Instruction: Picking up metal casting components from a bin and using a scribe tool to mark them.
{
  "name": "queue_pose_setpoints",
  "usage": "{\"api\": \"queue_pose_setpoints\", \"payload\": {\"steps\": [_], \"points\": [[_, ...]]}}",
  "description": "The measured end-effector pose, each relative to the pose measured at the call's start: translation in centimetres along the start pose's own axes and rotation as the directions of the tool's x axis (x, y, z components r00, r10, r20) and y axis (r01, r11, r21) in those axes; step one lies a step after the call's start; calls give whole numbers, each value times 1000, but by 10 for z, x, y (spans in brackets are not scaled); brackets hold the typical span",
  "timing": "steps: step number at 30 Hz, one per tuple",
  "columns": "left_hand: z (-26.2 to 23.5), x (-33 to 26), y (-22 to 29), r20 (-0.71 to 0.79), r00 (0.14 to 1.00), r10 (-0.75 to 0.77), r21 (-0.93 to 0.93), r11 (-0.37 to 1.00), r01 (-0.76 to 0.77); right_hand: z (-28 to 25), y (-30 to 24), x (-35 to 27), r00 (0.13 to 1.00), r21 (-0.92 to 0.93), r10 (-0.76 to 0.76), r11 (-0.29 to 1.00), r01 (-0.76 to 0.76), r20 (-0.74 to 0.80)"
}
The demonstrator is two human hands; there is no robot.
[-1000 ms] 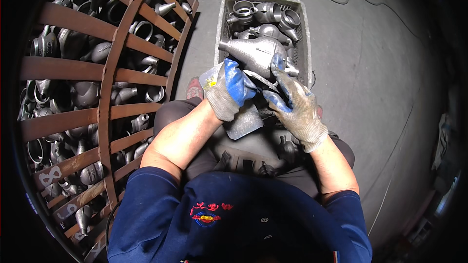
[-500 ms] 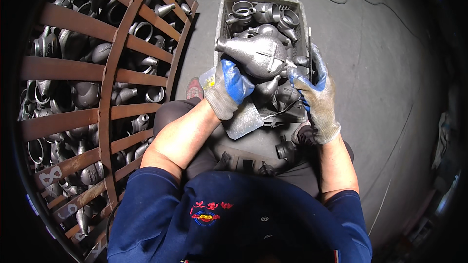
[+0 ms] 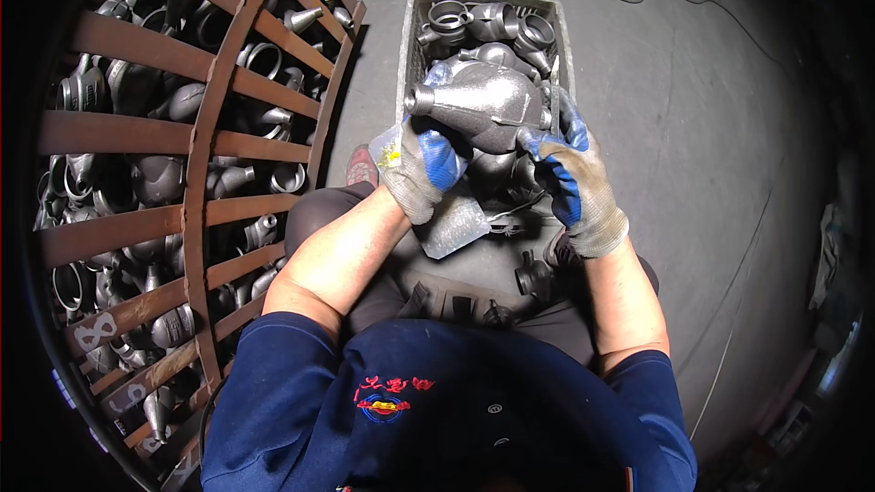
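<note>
Metal casting [image 3: 488, 100]: grey cast metal, matt, slightly grainy skin with a dull sheen on the rounded body. Left hand [image 3: 421, 167] and right hand [image 3: 572, 180]: knitted grey cloth gloves, soiled, with blue rubbery coating on palms and fingers. Crate [image 3: 412, 46] at twelve o'clock: pale, scuffed plastic. Cage [image 3: 196, 141] at nine o'clock: rusted, rough brown steel bars. Floor [image 3: 665, 109]: matt grey concrete.
</note>
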State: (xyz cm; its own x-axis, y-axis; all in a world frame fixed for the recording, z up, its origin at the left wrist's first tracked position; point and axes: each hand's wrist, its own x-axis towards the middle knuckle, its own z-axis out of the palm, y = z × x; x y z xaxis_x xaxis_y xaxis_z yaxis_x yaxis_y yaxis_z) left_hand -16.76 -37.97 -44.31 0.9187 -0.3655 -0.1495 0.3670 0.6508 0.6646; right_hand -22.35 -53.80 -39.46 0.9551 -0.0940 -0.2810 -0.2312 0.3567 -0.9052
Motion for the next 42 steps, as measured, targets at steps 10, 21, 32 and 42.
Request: {"api": "queue_pose_setpoints", "payload": {"steps": [10, 21, 32, 42], "points": [[-1, 9, -2, 60, 975, -216, -411, 885, 221, -46, 20, 5, 937, 282, 129, 932, -226, 326], [7, 7, 0, 82, 971, -223, -414, 879, 237, -8, 18, 5, 999, 59, 0, 998, -2, 41], [15, 12, 4, 107, 967, -230, -320, 913, 253, 5, 8, 1, 999, -109, -29, 994, 25, -32], [-2, 15, -4, 393, 902, -177, -540, 749, 383, -30, 6, 1, 986, 29, 136, 990, -140, 95]]}}
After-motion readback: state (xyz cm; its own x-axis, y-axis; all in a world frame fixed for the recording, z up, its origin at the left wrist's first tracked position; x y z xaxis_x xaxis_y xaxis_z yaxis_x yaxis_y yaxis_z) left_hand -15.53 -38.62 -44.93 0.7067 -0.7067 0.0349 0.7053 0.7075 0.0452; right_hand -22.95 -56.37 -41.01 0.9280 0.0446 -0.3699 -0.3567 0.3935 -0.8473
